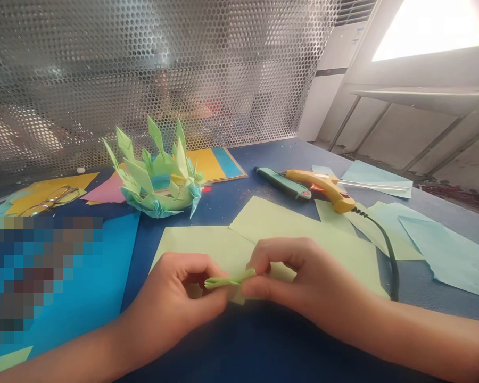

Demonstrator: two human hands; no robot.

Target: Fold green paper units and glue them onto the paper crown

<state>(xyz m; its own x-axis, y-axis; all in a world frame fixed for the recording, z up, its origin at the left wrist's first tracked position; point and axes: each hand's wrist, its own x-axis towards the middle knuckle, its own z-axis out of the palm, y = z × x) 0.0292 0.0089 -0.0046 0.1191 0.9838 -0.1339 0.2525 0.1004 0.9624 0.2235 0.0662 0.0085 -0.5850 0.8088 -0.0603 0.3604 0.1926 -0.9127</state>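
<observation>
One folded slip of green paper [217,282] sits midway between the hands on my feed: I see the left hand [183,287] and the right hand [291,274] each pinching it between thumb and fingers. From my viewpoint it overlaps pale green sheets [303,231] lying on the blue tabletop [231,340]. Beyond, I make out a spiky paper ring [159,167], left, and a yellow glue gun [323,186] touching or just beside a teal-handled tool [283,183], right.

Head cam, fwd/down over table [223,346], L hand [175,290] & R hand [303,276] close.
</observation>
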